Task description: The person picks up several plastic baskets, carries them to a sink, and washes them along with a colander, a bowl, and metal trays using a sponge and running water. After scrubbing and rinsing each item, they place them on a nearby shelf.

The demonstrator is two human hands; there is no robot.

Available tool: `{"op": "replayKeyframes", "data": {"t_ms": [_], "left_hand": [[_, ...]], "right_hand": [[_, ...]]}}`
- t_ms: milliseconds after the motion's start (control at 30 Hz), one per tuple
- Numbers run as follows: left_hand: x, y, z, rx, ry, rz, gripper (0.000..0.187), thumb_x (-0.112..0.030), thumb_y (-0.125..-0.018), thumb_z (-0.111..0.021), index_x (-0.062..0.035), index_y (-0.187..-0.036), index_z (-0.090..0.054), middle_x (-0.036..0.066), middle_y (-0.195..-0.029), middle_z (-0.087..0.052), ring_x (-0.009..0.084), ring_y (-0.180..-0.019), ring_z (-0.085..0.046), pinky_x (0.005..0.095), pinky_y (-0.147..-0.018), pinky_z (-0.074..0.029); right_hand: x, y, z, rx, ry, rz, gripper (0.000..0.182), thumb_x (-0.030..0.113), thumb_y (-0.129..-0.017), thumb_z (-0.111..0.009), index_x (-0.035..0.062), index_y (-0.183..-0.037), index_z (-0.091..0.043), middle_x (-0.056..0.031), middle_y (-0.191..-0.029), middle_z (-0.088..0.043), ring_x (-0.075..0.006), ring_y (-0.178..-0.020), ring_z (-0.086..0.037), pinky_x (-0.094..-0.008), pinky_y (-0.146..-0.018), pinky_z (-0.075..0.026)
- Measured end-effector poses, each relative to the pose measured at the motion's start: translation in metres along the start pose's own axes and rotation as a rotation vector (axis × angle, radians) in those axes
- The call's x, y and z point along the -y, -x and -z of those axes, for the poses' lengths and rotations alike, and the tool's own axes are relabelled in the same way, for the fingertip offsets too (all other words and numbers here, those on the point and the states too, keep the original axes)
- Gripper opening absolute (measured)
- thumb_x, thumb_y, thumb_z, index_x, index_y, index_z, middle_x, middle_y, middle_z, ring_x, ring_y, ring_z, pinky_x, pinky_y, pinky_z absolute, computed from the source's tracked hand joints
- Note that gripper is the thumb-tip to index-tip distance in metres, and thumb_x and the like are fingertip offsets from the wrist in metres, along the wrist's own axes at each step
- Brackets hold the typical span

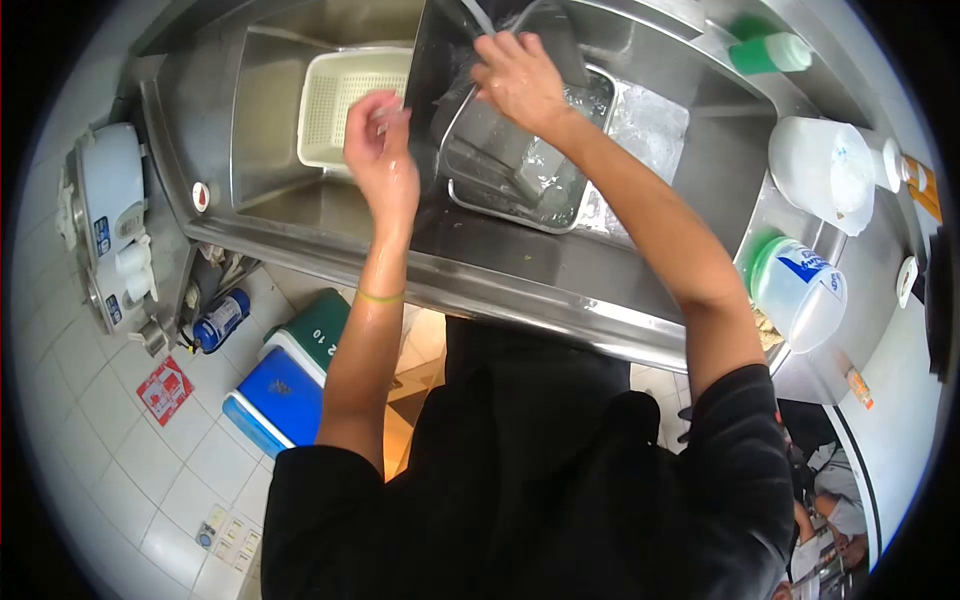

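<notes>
My right hand (pixel 520 82) is over the back of the right sink basin, its wet fingers curled at the lower end of a pale faucet spout (pixel 478 14). Beneath it, a clear rectangular container (pixel 515 219) holds water and a dark, flat-sided piece that I cannot make out. A grey translucent panel (pixel 565 45) stands just behind that hand. My left hand (pixel 382 150), wet and slightly blurred, is raised near the divider between the basins. Its fingers are loosely bent, thumb apart, with nothing clearly held. Close beside it, a cream perforated basket (pixel 325 72) sits in the left basin.
A pale, wet flat sheet (pixel 645 130) lies under the container's right side. Along the right ledge stand a green bottle (pixel 765 54), a white jug (pixel 820 170) and a clear tub (pixel 800 295). A blue cooler (pixel 275 395) is on the floor at left.
</notes>
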State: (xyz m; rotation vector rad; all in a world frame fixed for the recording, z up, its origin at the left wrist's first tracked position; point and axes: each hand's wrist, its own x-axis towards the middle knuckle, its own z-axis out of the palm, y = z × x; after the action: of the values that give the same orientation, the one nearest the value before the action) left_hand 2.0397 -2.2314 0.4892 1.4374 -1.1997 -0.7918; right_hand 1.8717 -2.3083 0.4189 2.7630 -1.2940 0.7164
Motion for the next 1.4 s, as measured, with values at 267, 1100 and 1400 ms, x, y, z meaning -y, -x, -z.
{"op": "replayKeyframes", "data": {"t_ms": [267, 1100, 1400], "left_hand": [[0.115, 0.028, -0.039, 0.122, -0.122, 0.225, 0.049, 0.001, -0.083, -0.056, -0.0008, -0.13, -0.04, 0.015, -0.127, -0.05, 0.0258, -0.117, -0.047, 0.036, -0.099, -0.037], [0.261, -0.039, -0.149, 0.814, -0.138, 0.588, 0.051, -0.034, -0.082, -0.063, 0.0028, -0.117, -0.056, 0.019, -0.104, -0.064, 0.0244, -0.093, -0.062, 0.0327, -0.081, -0.048], [0.149, -0.121, -0.077, 0.742, -0.634, 0.137, 0.053, -0.03, -0.082, -0.061, 0.0019, -0.123, -0.051, 0.021, -0.119, -0.058, 0.0323, -0.112, -0.054, 0.0364, -0.094, -0.041]], "right_hand": [[-0.008, -0.004, 0.038, -0.079, 0.248, -0.255, 0.023, 0.018, -0.064, -0.071, 0.0063, -0.08, -0.06, -0.0099, -0.084, -0.049, -0.0287, -0.082, -0.049, -0.0419, -0.067, -0.04], [-0.036, 0.167, 0.193, -0.64, -0.335, -1.395, 0.012, 0.01, -0.074, -0.066, 0.0047, -0.084, -0.067, -0.0001, -0.078, -0.062, -0.0072, -0.072, -0.055, -0.0215, -0.068, -0.042], [-0.067, 0.338, -0.009, -0.756, -1.132, -1.899, 0.007, 0.004, -0.083, -0.063, 0.0036, -0.089, -0.061, -0.0027, -0.084, -0.061, -0.0104, -0.076, -0.053, -0.0247, -0.068, -0.042]]}}
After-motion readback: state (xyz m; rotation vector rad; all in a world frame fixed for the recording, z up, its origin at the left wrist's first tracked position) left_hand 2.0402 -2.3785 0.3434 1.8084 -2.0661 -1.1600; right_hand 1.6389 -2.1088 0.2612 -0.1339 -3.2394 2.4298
